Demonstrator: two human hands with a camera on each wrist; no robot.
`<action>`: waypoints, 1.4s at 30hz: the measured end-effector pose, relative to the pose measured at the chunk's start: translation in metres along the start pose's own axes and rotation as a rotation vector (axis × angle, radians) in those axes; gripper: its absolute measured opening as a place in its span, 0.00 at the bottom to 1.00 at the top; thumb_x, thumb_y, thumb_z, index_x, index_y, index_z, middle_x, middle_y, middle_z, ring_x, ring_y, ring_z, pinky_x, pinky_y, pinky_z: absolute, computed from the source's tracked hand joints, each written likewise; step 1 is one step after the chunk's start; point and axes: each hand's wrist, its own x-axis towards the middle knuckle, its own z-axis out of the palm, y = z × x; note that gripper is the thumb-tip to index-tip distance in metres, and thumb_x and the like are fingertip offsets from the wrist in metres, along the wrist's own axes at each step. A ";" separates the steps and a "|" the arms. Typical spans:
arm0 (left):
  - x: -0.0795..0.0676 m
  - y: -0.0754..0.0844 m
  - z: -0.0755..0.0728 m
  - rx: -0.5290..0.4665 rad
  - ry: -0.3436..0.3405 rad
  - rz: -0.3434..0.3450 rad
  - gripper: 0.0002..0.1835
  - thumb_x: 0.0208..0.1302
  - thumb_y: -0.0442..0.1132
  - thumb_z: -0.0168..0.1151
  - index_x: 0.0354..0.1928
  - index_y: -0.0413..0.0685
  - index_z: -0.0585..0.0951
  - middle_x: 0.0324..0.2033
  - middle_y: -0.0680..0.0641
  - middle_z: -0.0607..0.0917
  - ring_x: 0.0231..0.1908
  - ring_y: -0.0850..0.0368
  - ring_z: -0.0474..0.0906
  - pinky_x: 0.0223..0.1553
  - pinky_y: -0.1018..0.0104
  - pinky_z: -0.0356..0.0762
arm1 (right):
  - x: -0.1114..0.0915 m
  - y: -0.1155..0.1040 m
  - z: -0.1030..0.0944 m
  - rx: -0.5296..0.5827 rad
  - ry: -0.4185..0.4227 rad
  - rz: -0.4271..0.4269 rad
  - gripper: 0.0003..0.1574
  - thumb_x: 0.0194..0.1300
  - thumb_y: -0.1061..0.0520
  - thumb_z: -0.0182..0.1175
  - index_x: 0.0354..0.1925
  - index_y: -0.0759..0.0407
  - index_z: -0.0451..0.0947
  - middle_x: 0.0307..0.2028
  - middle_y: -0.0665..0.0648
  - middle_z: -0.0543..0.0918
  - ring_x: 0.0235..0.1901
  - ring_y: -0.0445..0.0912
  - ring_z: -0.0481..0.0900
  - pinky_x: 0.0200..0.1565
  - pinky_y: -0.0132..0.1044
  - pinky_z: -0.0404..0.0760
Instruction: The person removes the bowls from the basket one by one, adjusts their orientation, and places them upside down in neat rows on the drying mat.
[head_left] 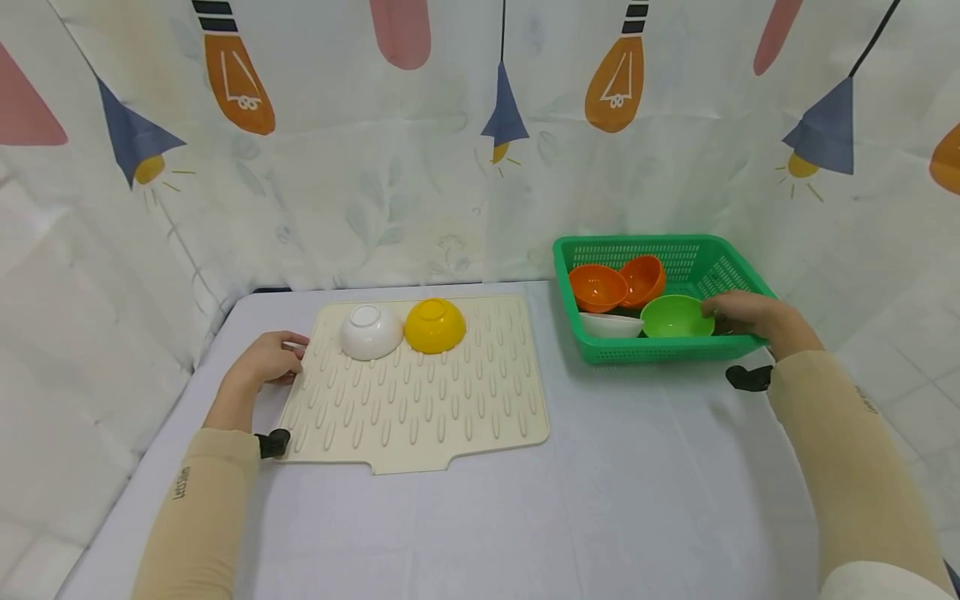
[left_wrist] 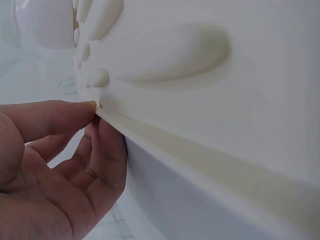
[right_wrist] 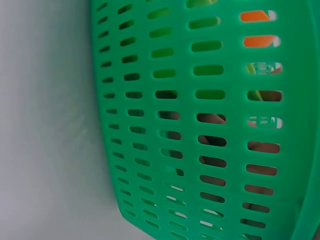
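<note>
Thumb and fingers of my left hand (head_left: 272, 357) pinch the left edge of a cream draining board (head_left: 420, 417), as the left wrist view shows close up. Upside down at the board's far side stand a white bowl (head_left: 371, 333) and a yellow bowl (head_left: 435, 327), side by side. My right hand (head_left: 742, 310) reaches into a green plastic basket (head_left: 630, 352) and holds the rim of a light green bowl (head_left: 677, 318). Two orange bowls (head_left: 597, 287) and another white bowl (head_left: 611, 325) lie in the basket too. In the right wrist view, the basket wall (right_wrist: 210, 150) hides most of the hand.
A pale cloth covers the table (head_left: 480, 525). Behind it hangs a white curtain (head_left: 322, 183) printed with lamps and bulbs. The basket stands at the table's far right, against the curtain.
</note>
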 end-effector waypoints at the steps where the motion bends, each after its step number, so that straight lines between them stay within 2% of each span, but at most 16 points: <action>1: 0.000 0.000 0.000 0.003 0.002 0.000 0.35 0.59 0.21 0.58 0.69 0.22 0.62 0.52 0.30 0.74 0.35 0.54 0.78 0.33 0.63 0.83 | 0.000 0.000 0.000 0.008 -0.009 0.003 0.45 0.79 0.51 0.44 0.73 0.85 0.41 0.71 0.87 0.48 0.71 0.75 0.54 0.71 0.62 0.57; 4: -0.001 0.000 0.000 0.002 0.005 0.000 0.34 0.59 0.21 0.57 0.69 0.23 0.63 0.52 0.31 0.74 0.35 0.54 0.78 0.33 0.64 0.82 | -0.001 0.000 -0.001 0.042 -0.039 0.011 0.46 0.79 0.50 0.44 0.73 0.83 0.38 0.72 0.86 0.48 0.72 0.75 0.54 0.73 0.61 0.54; 11: 0.003 -0.002 0.001 -0.010 0.010 -0.001 0.34 0.60 0.22 0.58 0.70 0.24 0.62 0.51 0.33 0.74 0.35 0.54 0.78 0.33 0.64 0.83 | -0.005 -0.001 0.001 0.116 -0.063 0.016 0.44 0.79 0.49 0.46 0.74 0.78 0.44 0.72 0.84 0.52 0.72 0.72 0.57 0.73 0.57 0.55; 15: 0.003 -0.001 0.000 -0.011 0.010 0.002 0.34 0.60 0.22 0.58 0.70 0.24 0.62 0.51 0.33 0.74 0.35 0.54 0.78 0.33 0.64 0.83 | -0.004 -0.003 0.000 0.196 -0.083 -0.011 0.47 0.79 0.50 0.45 0.76 0.78 0.34 0.73 0.85 0.47 0.73 0.74 0.52 0.73 0.56 0.54; 18: 0.003 0.000 0.000 -0.007 0.008 0.001 0.35 0.61 0.22 0.58 0.71 0.24 0.62 0.52 0.32 0.73 0.35 0.54 0.78 0.33 0.64 0.82 | -0.004 -0.004 0.000 0.304 -0.099 -0.036 0.50 0.80 0.52 0.44 0.76 0.75 0.24 0.74 0.85 0.40 0.74 0.74 0.47 0.73 0.57 0.52; 21: 0.002 0.001 0.000 -0.007 0.004 -0.002 0.35 0.61 0.22 0.58 0.71 0.24 0.62 0.52 0.32 0.73 0.36 0.54 0.78 0.33 0.64 0.82 | -0.006 -0.005 -0.002 0.378 -0.115 -0.056 0.50 0.80 0.53 0.42 0.76 0.71 0.20 0.75 0.83 0.36 0.74 0.74 0.44 0.73 0.58 0.52; 25: 0.002 0.001 0.000 -0.009 0.005 -0.005 0.35 0.61 0.22 0.58 0.71 0.24 0.62 0.51 0.32 0.73 0.35 0.54 0.77 0.33 0.64 0.82 | -0.013 -0.009 -0.005 0.445 -0.103 -0.083 0.51 0.80 0.54 0.42 0.76 0.65 0.16 0.75 0.83 0.34 0.74 0.73 0.44 0.70 0.58 0.63; 27: 0.002 0.000 0.000 -0.008 0.006 -0.005 0.34 0.61 0.22 0.58 0.71 0.24 0.62 0.51 0.33 0.73 0.35 0.54 0.77 0.33 0.64 0.82 | -0.017 -0.012 -0.007 0.488 -0.087 -0.099 0.52 0.81 0.52 0.41 0.76 0.61 0.13 0.75 0.83 0.32 0.74 0.73 0.43 0.69 0.59 0.65; 29: 0.002 0.000 0.000 -0.010 0.005 -0.006 0.34 0.61 0.22 0.58 0.70 0.24 0.62 0.50 0.33 0.73 0.35 0.54 0.77 0.32 0.64 0.82 | -0.022 -0.017 -0.009 0.518 -0.055 -0.117 0.52 0.82 0.50 0.42 0.77 0.57 0.13 0.76 0.80 0.34 0.73 0.71 0.48 0.68 0.59 0.66; 31: 0.002 -0.001 0.000 -0.011 0.004 -0.004 0.35 0.60 0.22 0.58 0.70 0.24 0.62 0.50 0.34 0.73 0.35 0.55 0.77 0.32 0.65 0.82 | -0.026 -0.023 -0.011 0.555 -0.025 -0.133 0.51 0.83 0.47 0.43 0.78 0.54 0.16 0.76 0.76 0.38 0.70 0.67 0.58 0.67 0.59 0.67; 34: 0.002 -0.003 -0.001 -0.013 0.003 -0.002 0.35 0.60 0.22 0.58 0.71 0.24 0.62 0.49 0.34 0.73 0.34 0.54 0.77 0.32 0.65 0.82 | -0.032 -0.034 -0.010 0.605 -0.005 -0.175 0.48 0.83 0.47 0.45 0.79 0.53 0.23 0.73 0.68 0.46 0.59 0.55 0.73 0.65 0.56 0.72; 37: 0.003 -0.004 -0.001 -0.013 0.007 -0.003 0.35 0.61 0.22 0.58 0.71 0.24 0.62 0.49 0.35 0.73 0.34 0.55 0.77 0.32 0.65 0.82 | -0.035 -0.045 -0.005 0.712 -0.017 -0.215 0.44 0.83 0.50 0.46 0.79 0.50 0.29 0.70 0.62 0.50 0.53 0.49 0.78 0.64 0.53 0.75; 42: 0.003 -0.004 0.001 -0.010 0.016 -0.006 0.35 0.61 0.23 0.58 0.71 0.25 0.62 0.48 0.36 0.74 0.34 0.55 0.77 0.32 0.65 0.82 | -0.040 -0.062 0.011 0.859 -0.023 -0.295 0.33 0.82 0.52 0.47 0.76 0.48 0.45 0.65 0.59 0.59 0.51 0.50 0.80 0.66 0.54 0.71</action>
